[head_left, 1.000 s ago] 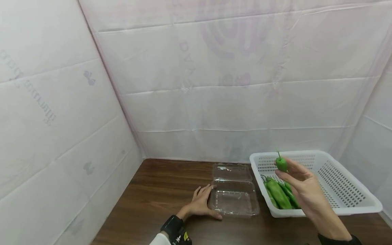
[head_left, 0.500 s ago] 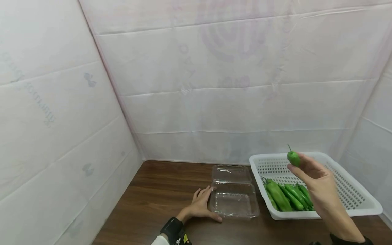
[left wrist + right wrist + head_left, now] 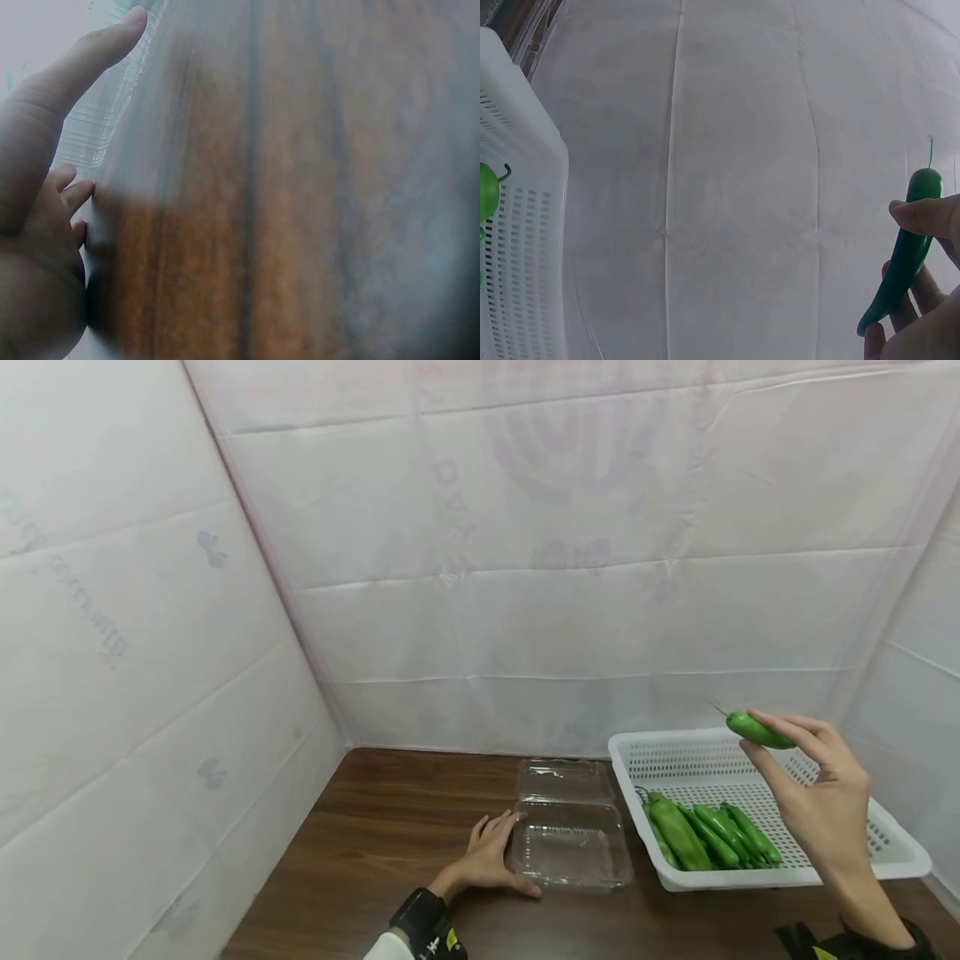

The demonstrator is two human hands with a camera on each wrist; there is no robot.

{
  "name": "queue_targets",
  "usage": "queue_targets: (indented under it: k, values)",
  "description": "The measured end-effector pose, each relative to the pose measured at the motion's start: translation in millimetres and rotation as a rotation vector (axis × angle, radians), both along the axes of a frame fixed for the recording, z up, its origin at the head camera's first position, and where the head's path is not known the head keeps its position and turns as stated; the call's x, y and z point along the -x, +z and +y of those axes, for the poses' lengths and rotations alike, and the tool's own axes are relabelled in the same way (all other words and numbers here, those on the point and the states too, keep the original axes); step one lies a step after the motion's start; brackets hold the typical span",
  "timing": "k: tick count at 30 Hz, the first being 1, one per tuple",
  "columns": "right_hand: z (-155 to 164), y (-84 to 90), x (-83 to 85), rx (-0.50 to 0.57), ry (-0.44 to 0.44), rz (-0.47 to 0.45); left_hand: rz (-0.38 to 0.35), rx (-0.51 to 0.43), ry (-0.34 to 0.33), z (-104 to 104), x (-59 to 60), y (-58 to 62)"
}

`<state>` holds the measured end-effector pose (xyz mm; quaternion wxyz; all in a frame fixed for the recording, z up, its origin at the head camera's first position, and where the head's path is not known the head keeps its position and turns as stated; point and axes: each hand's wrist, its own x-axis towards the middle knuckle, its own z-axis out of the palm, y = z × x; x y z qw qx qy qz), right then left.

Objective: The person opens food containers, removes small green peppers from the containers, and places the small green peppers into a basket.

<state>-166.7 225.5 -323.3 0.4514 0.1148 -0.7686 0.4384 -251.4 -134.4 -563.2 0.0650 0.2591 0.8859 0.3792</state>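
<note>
Between thumb and fingers, my right hand (image 3: 821,777) pinches a green chili pepper (image 3: 757,730) above the right part of a white plastic basket (image 3: 892,852). The right wrist view shows the whole pepper (image 3: 907,255), its thin stem pointing up and its tip near the lower fingers. Several green peppers (image 3: 678,835) lie in the basket's left side. At the left edge of an opened clear plastic clamshell box (image 3: 573,852), my left hand (image 3: 487,858) rests with fingers and thumb spread, touching it. The box's lid (image 3: 566,779) lies folded back behind its base.
The brown wooden table (image 3: 397,827) carries the box and, to its right, the basket. White sheeting (image 3: 480,627) hangs behind the table, with more at both sides. Black bands (image 3: 427,922) sit on both wrists.
My right hand has moved right with the chili pepper, turning it from end-on to sideways. More peppers in the basket have come into sight. The left hand stays put.
</note>
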Motion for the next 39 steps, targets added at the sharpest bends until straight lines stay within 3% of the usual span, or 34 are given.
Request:
queue_targets:
  k: [4, 10, 16, 25, 39]
  values:
    - [2, -0.4, 1.1, -0.017, -0.006, -0.001, -0.003, 0.009, -0.013, 0, 0.6, -1.2]
    - [6, -2.9, 7.5, -0.091, 0.015, 0.077, -0.024, 0.008, 0.003, 1, 3.8, -3.9]
    - [10, -5.9, 10.0, -0.147, -0.034, 0.113, -0.034, 0.02, 0.004, 3, 5.0, -3.7]
    - [14, -5.6, 10.4, -0.159, -0.075, 0.083, -0.027, 0.021, 0.007, 2, -1.2, -0.5]
    - [21, -9.0, 11.6, -0.216, -0.101, 0.027, -0.029, 0.02, 0.02, 2, 3.2, -4.8]
